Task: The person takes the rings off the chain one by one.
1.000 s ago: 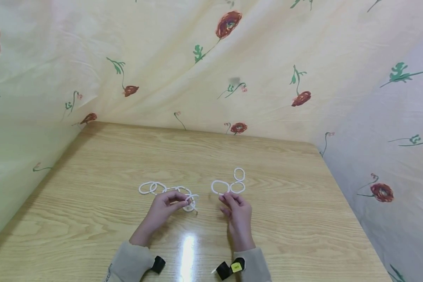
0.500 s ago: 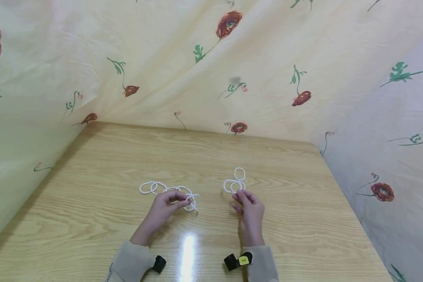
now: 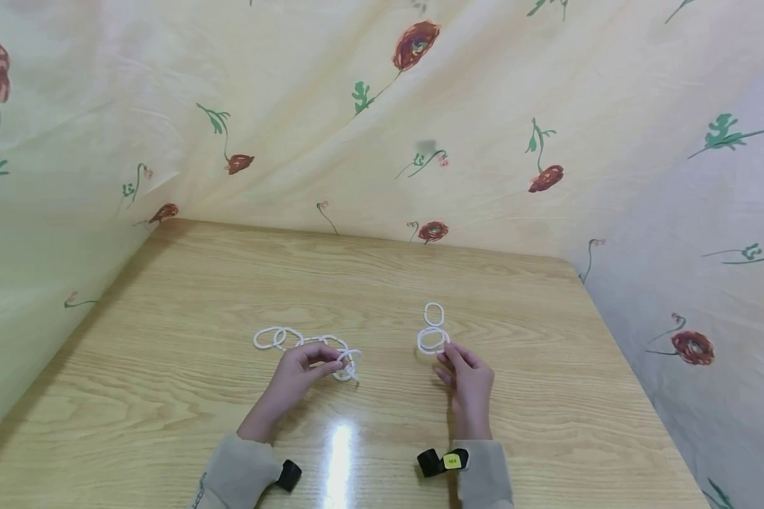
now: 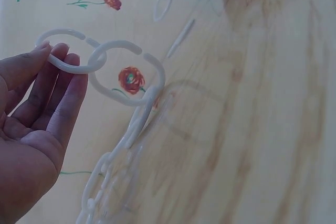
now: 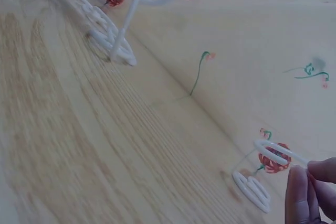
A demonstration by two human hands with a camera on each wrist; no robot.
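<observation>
The left hand (image 3: 302,371) pinches the end link of the ring chain (image 3: 305,344) on the counter (image 3: 229,283); right of the chain, the right hand (image 3: 467,378) pinches a loose ring (image 3: 433,341), which could slip, being thin.

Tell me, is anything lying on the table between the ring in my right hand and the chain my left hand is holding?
Nothing visible. The right hand pinches a loose ring, the left hand holds the chain at its end, and only bare table shows between them.

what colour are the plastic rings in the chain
White; the chain of rings shows best in the left wrist view.
</observation>
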